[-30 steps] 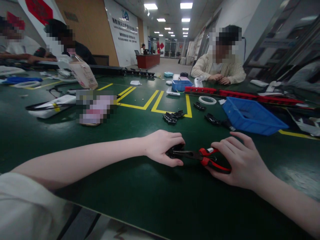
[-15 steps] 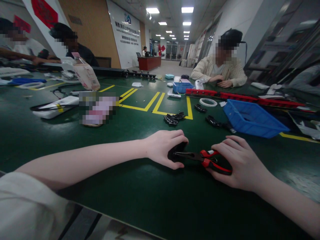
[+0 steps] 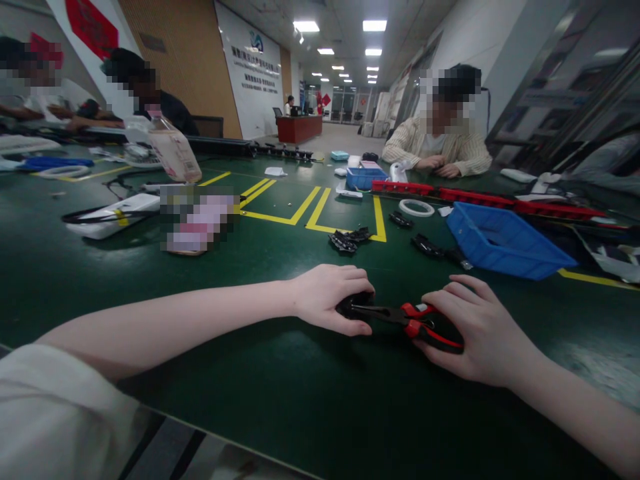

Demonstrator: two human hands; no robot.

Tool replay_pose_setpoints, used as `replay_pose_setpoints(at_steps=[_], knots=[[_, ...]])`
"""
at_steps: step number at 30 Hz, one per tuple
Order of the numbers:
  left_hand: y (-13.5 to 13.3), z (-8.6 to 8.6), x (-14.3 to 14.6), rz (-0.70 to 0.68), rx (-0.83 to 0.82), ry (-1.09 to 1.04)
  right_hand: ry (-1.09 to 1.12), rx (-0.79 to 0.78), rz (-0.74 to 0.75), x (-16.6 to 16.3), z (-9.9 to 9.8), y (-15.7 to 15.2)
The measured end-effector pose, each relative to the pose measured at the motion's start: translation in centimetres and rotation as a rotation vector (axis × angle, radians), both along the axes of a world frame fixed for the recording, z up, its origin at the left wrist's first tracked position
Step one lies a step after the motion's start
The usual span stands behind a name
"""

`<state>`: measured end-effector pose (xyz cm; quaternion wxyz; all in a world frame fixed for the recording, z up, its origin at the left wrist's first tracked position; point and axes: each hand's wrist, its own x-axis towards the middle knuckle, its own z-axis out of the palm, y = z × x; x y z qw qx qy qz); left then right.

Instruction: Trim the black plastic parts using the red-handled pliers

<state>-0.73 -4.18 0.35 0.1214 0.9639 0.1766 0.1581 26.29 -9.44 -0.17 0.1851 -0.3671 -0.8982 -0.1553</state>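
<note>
Red-handled pliers (image 3: 413, 328) occupy the curled right hand (image 3: 483, 333), a black part (image 3: 351, 305) the curled left hand (image 3: 327, 297), the wall lettering (image 3: 256, 67) blurred.

Dim light falls from glaring white rectangular ceiling panels (image 3: 375, 25). The glossy dark green tabletop (image 3: 280, 400) shows pale sheen at right and soft shadow below the bare left hand (image 3: 333, 299). Outer edges stretch and blur; coarse mosaic squares (image 3: 200, 223) hide patches.

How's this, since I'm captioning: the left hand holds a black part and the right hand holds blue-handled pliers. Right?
Blue is wrong: the head view shows red-and-black handles on the pliers in the right hand. The left hand does hold a black part.
</note>
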Motion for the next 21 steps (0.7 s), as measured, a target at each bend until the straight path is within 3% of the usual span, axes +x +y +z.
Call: replay_pose_setpoints(at_steps=[16, 21], knots=[[-0.14, 0.08, 0.13, -0.001, 0.024, -0.034, -0.074, -0.111, -0.033, 0.02, -0.06, 0.14], [-0.01, 0.05, 0.11, -0.015, -0.011, -0.060, -0.119, -0.002, -0.010, -0.08, 0.25, 0.11]])
